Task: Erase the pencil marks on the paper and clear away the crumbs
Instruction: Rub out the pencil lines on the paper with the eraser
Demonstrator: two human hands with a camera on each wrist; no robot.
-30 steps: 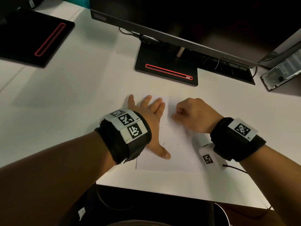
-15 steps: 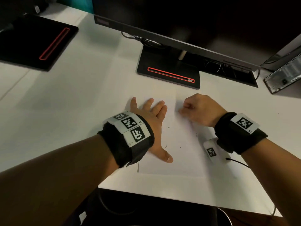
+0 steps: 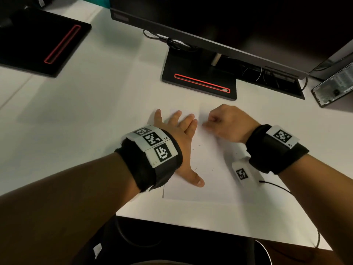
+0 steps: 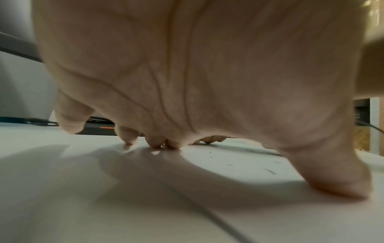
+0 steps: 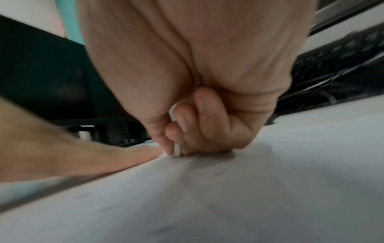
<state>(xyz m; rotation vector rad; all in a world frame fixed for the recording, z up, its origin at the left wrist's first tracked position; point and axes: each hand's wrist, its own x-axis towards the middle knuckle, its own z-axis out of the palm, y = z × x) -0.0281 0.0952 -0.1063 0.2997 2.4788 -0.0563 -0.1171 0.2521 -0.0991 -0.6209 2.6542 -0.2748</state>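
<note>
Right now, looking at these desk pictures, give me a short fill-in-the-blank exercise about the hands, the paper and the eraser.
1. The left hand presses flat on the ____ with its fingers spread.
2. The right hand pinches a small white ____ against the sheet.
3. Dark eraser crumbs lie scattered on the paper ____ the two hands.
4. Beyond the paper stands a black monitor base with a ____ outlined slot.

Missing words: paper; eraser; between; red
</note>
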